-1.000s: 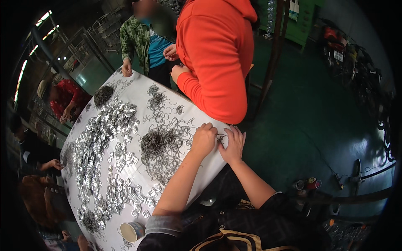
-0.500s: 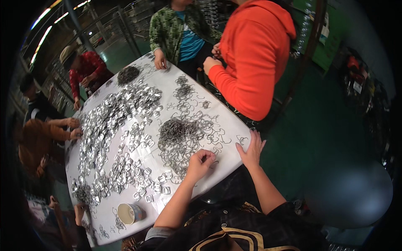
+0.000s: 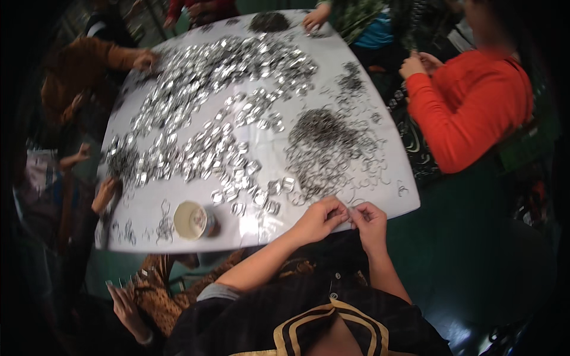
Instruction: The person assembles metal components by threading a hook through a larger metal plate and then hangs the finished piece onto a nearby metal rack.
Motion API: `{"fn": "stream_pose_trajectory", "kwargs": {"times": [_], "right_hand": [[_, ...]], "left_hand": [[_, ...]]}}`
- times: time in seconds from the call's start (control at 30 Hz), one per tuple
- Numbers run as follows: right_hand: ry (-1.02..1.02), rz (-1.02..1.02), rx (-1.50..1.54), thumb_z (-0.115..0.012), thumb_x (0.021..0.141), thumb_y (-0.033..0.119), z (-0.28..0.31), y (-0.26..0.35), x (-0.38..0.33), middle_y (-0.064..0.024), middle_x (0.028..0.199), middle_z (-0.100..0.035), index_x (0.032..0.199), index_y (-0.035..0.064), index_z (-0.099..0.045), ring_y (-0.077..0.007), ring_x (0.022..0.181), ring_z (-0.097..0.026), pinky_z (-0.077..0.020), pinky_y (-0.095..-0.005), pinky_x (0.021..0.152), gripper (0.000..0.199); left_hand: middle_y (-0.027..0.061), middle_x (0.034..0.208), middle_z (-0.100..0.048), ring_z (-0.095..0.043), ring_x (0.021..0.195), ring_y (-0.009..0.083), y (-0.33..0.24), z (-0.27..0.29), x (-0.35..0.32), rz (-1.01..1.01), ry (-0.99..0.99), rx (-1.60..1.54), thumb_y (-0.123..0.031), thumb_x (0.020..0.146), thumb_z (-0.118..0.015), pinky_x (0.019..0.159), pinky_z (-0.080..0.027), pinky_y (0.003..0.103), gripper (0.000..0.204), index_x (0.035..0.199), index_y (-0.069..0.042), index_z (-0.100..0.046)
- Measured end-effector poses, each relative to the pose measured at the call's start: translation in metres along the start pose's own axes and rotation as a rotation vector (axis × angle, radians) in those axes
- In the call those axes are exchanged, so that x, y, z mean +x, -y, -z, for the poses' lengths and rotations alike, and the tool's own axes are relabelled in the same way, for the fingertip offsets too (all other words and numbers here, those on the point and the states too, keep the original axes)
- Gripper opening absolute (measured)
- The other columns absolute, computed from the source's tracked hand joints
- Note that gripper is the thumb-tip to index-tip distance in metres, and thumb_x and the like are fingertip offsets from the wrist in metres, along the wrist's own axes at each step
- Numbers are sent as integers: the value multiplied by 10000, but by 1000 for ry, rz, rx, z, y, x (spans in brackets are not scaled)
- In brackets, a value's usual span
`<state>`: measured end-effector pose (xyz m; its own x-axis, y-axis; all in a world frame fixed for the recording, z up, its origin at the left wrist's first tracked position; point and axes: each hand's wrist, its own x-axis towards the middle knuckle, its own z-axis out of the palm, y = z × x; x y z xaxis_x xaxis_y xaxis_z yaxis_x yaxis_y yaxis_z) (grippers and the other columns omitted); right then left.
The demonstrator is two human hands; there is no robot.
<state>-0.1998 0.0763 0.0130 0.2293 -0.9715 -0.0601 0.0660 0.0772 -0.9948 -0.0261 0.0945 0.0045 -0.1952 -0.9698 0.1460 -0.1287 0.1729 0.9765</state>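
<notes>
My left hand and my right hand meet at the near edge of the table, fingertips pinched close together. Whatever sits between them is too small to make out. Just beyond my hands lies a spread of thin curved wire hooks, heaped into a dark pile at its far left side. Left of the hooks, shiny silver metal pieces, like small bent clips, are scattered over the white tabletop.
A paper cup stands at the near left edge. A larger heap of silver pieces covers the far side, with another dark pile behind it. A person in an orange-red top is at the right; other people work around the table's left and far sides.
My right hand has left the table corner and come to my left hand, both now pinching together. My view has turned, so the table appears shifted. The orange-red-clad person appears farther right.
</notes>
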Motion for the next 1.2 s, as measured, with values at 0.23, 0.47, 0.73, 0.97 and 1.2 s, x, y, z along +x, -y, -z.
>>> {"fn": "stream_pose_trajectory", "kwargs": {"times": [0.23,0.47,0.73,0.97,1.2], "right_hand": [[-54,6,-128,-700,872,122,-51,-1,-1,36,606,-554,744,8,-643,-13,541,-452,-334,-192,481,180],[107,641,-781,-753,763,153,-83,-9,48,-67,822,-601,901,33,-683,-196,769,-553,-427,-337,667,196],[211,784,-1151,-738,753,157,-114,-36,80,-61,818,-583,914,38,-695,-276,829,-538,-414,-384,752,205],[182,181,-314,-656,867,120,-106,-10,58,-84,728,-638,882,-28,-681,-144,643,-573,-435,-286,581,150],[134,305,-282,-651,874,100,-101,4,42,-87,735,-636,876,-35,-672,-146,633,-581,-429,-266,562,137]], "left_hand": [[92,850,-578,-584,798,274,-3,16,-29,-261,-320,403,-21,757,-725,683,-480,349,156,887,-13,-639],[111,755,-631,-608,638,209,8,55,-50,23,-601,321,-49,824,-669,592,-481,305,84,887,-13,-627],[33,817,-659,-590,735,79,15,97,-59,132,-689,66,-26,875,-643,686,-472,220,57,910,11,-618],[51,944,-535,-523,814,117,5,77,-46,-75,-594,1,-27,846,-672,709,-429,242,70,885,-8,-616],[67,963,-523,-515,887,152,-7,63,-33,-133,-646,192,-15,843,-655,777,-423,268,71,890,-16,-601]]}}
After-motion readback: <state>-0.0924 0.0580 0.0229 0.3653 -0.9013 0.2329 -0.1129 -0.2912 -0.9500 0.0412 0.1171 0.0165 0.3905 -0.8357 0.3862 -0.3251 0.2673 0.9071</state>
